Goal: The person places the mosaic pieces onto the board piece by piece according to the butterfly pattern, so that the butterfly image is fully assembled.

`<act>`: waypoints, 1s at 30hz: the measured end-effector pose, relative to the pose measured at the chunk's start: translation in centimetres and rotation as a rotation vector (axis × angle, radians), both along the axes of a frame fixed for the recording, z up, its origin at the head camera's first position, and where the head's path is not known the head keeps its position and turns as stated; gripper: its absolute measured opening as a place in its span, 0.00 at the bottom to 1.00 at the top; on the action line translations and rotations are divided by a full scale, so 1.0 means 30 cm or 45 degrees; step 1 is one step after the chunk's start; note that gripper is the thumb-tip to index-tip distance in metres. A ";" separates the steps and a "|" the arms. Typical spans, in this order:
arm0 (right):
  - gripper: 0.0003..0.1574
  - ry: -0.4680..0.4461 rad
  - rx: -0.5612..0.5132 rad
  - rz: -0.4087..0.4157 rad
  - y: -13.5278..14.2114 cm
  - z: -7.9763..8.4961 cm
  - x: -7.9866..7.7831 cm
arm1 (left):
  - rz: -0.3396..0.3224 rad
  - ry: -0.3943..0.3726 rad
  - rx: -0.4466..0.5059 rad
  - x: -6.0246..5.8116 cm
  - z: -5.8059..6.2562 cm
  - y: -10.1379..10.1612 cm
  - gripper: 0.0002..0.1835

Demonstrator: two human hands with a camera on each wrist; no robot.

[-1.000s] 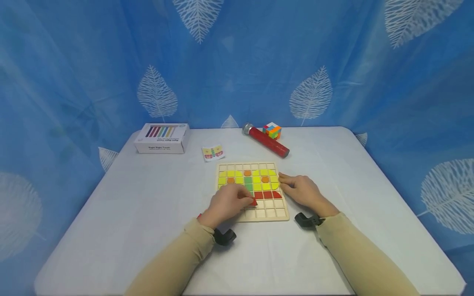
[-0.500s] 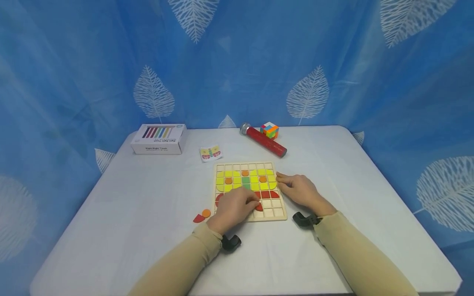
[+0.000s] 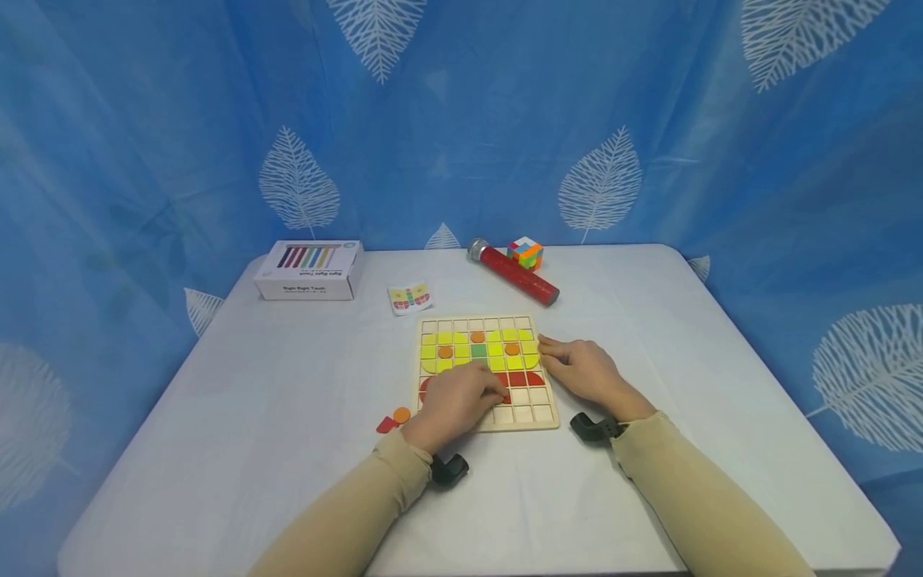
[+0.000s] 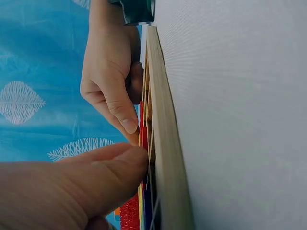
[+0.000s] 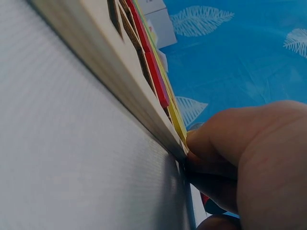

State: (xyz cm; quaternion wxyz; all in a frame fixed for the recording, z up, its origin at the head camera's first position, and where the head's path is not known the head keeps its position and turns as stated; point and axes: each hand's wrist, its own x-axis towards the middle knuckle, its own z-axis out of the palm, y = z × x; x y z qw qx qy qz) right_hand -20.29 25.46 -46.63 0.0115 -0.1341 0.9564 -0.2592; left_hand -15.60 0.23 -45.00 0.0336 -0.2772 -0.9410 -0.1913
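A square wooden grid board (image 3: 544, 415) lies on the table, set with yellow, orange, green and red flat pieces. My left hand (image 3: 457, 397) is over its lower middle, thumb and fingertips on a small red piece (image 3: 508, 398) in a cell below the red row; the hand covers much of that piece. In the left wrist view the thumb (image 4: 127, 165) is right at the grid's cells. At the board's right edge, my right hand (image 3: 586, 370) grips the rim between thumb and fingers, as the right wrist view shows.
An orange disc (image 3: 401, 414) and a red piece (image 3: 387, 425) lie left of the board. Behind it are a butterfly pattern card (image 3: 411, 298), a red microphone (image 3: 517, 275), a puzzle cube (image 3: 525, 253) and a white box (image 3: 310, 271).
My left hand has moved right across the board with the red piece, which now sits lower in a cell, mostly under the fingertips. My right hand stays at the board's edge.
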 end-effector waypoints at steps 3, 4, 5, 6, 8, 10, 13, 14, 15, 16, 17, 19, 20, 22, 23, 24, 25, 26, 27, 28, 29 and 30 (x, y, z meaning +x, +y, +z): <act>0.29 -0.001 0.001 -0.001 -0.002 0.001 -0.004 | 0.007 0.031 -0.020 -0.008 -0.006 -0.002 0.08; 0.29 -0.001 0.000 -0.001 -0.002 0.001 -0.005 | 0.008 0.037 -0.024 -0.009 -0.007 -0.003 0.08; 0.29 -0.002 -0.001 0.001 -0.002 0.001 -0.006 | 0.007 0.043 -0.025 -0.009 -0.008 -0.005 0.08; 0.29 -0.001 0.003 0.002 -0.002 0.002 -0.006 | 0.007 0.047 -0.029 -0.007 -0.007 -0.007 0.08; 0.29 -0.002 0.014 -0.001 0.000 0.002 -0.003 | 0.008 0.053 -0.031 0.001 -0.001 -0.019 0.08; 0.29 -0.008 0.022 -0.008 0.003 0.001 0.002 | 0.024 0.050 -0.020 0.013 0.010 -0.046 0.07; 0.29 -0.017 0.023 -0.010 0.004 -0.004 0.010 | 0.116 0.006 0.020 0.032 0.036 -0.127 0.06; 0.29 -0.021 0.019 -0.008 0.002 -0.006 0.012 | 0.164 -0.020 0.048 0.037 0.042 -0.165 0.06; 0.29 -0.021 0.016 -0.004 0.001 -0.008 0.013 | 0.227 -0.058 0.080 0.041 0.046 -0.207 0.06; 0.29 -0.021 0.014 0.000 -0.001 -0.010 0.014 | 0.292 -0.094 0.111 0.045 0.048 -0.250 0.07; 0.29 -0.020 0.013 0.003 -0.002 -0.012 0.014 | 0.354 -0.127 0.150 0.050 0.047 -0.294 0.07; 0.29 -0.022 0.015 0.003 -0.005 -0.013 0.014 | 0.465 -0.198 0.226 0.061 0.036 -0.378 0.07; 0.29 -0.022 0.018 0.000 -0.006 -0.013 0.013 | 0.507 -0.230 0.264 0.067 0.028 -0.415 0.08; 0.29 -0.025 0.020 -0.002 -0.007 -0.011 0.011 | 0.554 -0.283 0.294 0.081 0.009 -0.474 0.08; 0.29 -0.025 0.023 0.001 -0.008 -0.010 0.010 | 0.568 -0.321 0.303 0.087 -0.001 -0.496 0.08; 0.29 -0.025 0.023 0.001 -0.008 -0.008 0.008 | 0.568 -0.353 0.303 0.092 -0.011 -0.512 0.09; 0.29 -0.024 0.024 0.002 -0.007 -0.007 0.007 | 0.561 -0.374 0.295 0.096 -0.019 -0.522 0.10; 0.29 -0.021 0.023 0.002 -0.006 -0.005 0.006 | 0.552 -0.386 0.287 0.098 -0.027 -0.526 0.12; 0.29 -0.021 0.020 0.003 -0.005 -0.004 0.005 | 0.539 -0.394 0.280 0.100 -0.033 -0.525 0.13; 0.29 -0.021 0.017 0.003 -0.004 -0.002 0.004 | 0.527 -0.391 0.282 0.101 -0.037 -0.519 0.15; 0.29 -0.018 0.014 0.002 -0.003 -0.002 0.003 | 0.514 -0.378 0.282 0.100 -0.040 -0.509 0.16; 0.29 -0.016 0.011 0.000 -0.002 0.000 0.002 | 0.494 -0.345 0.265 0.098 -0.043 -0.498 0.17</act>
